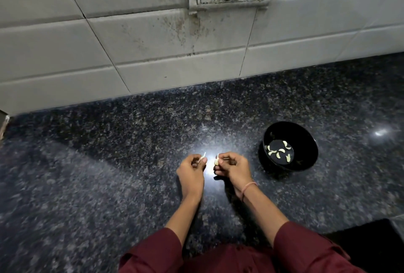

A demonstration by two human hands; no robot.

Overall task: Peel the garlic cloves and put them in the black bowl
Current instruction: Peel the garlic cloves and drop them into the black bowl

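The left hand (192, 168) hovers just above the dark speckled surface (109, 163), its grip curled tight, fingertips pinching a small pale piece of garlic (202, 159) whose thin papery tip sticks up past the fingers. Just beside it, with a narrow bright gap between, the right hand (232, 166) has its grip clenched as well, thumb and forefinger clamped on a pale garlic clove (216, 160) at its left edge; a thin stalk-like bit shows over the knuckles, too small to identify. A pinkish thread band (248, 188) circles the right wrist, and maroon sleeves (306, 248) cover both forearms. To the right, near the right hand but apart from it, the black bowl (306, 141) stands upright on the surface with several peeled cloves (279, 152) scattered across its bottom
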